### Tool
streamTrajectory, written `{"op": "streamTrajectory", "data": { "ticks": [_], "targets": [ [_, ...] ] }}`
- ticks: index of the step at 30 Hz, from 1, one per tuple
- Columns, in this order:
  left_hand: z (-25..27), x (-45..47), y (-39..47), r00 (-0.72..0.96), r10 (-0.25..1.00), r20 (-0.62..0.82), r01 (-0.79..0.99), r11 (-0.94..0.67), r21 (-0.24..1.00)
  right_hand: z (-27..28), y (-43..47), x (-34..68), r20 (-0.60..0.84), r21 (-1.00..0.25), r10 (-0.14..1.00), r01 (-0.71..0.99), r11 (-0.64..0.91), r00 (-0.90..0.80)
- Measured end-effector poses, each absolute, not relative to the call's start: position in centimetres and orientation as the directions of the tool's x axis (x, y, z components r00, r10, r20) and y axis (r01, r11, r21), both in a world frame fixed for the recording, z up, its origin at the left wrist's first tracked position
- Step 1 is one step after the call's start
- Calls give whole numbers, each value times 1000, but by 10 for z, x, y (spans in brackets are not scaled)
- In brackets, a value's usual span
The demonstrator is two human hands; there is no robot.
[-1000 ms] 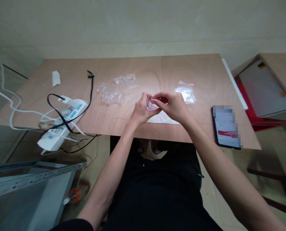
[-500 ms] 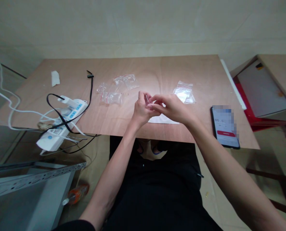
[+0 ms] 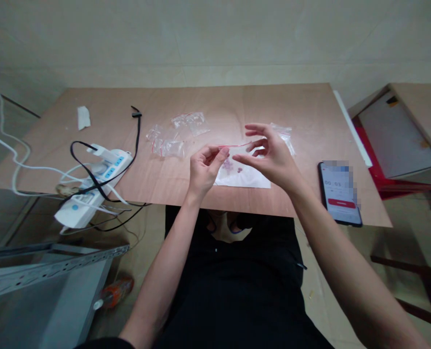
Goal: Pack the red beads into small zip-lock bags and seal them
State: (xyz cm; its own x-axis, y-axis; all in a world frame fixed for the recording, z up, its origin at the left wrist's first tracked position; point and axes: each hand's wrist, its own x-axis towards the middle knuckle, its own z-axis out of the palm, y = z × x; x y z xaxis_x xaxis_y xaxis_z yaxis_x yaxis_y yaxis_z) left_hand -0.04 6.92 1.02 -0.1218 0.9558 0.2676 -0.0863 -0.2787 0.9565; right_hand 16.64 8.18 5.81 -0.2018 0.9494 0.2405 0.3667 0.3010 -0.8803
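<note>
My left hand (image 3: 205, 169) pinches the left end of a small clear zip bag (image 3: 233, 146) with a red strip along its top edge. My right hand (image 3: 269, 152) is open at the bag's right end, fingers curved and spread; whether a fingertip touches the bag I cannot tell. Below both hands a white sheet of paper (image 3: 250, 179) lies near the table's front edge. On it are a few dark red bits (image 3: 239, 170). Paler purple bits (image 3: 228, 166) show to their left, and I cannot tell whether these are inside the bag or on the paper.
Several clear zip bags (image 3: 168, 148) lie left of my hands. Another stack of bags (image 3: 286, 135) is partly behind my right hand. A phone (image 3: 339, 194) rests at the right. At the left are a power strip (image 3: 92, 194) with tangled cables and a white scrap (image 3: 84, 118).
My hands have moved apart. The right has gone right and its fingers have spread, while the left has shifted slightly left. The bag's red strip and the bits over the paper now show.
</note>
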Motion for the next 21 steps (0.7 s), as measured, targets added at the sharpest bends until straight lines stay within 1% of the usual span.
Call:
{"op": "streamTrajectory", "data": {
  "ticks": [1,3,5,8,12,15,18,21],
  "targets": [
    [10,0,68,-123,956,265,-99,-278,955,56,80,165,161,-933,966,287,215,-201],
    [10,1,65,-106,960,260,-103,-270,957,53,78,162,28,-985,969,157,69,-246],
    [9,1,62,-91,963,254,-93,-262,960,52,75,160,-21,-997,965,77,-1,-260],
    [9,2,59,-78,969,234,-99,-241,966,52,71,159,0,-1000,976,9,2,-219],
    [10,2,61,0,979,202,-124,-201,972,51,70,159,36,-999,975,6,39,-217],
    [12,3,63,-5,977,212,-113,-211,971,47,71,160,14,-1000,975,5,15,-222],
    [12,4,64,-47,974,220,-53,-223,973,41,70,162,-35,-999,986,-33,-41,-161],
    [11,4,64,-41,978,204,-47,-206,977,37,67,162,-10,-999,997,-49,-14,-77]
  ]
}}
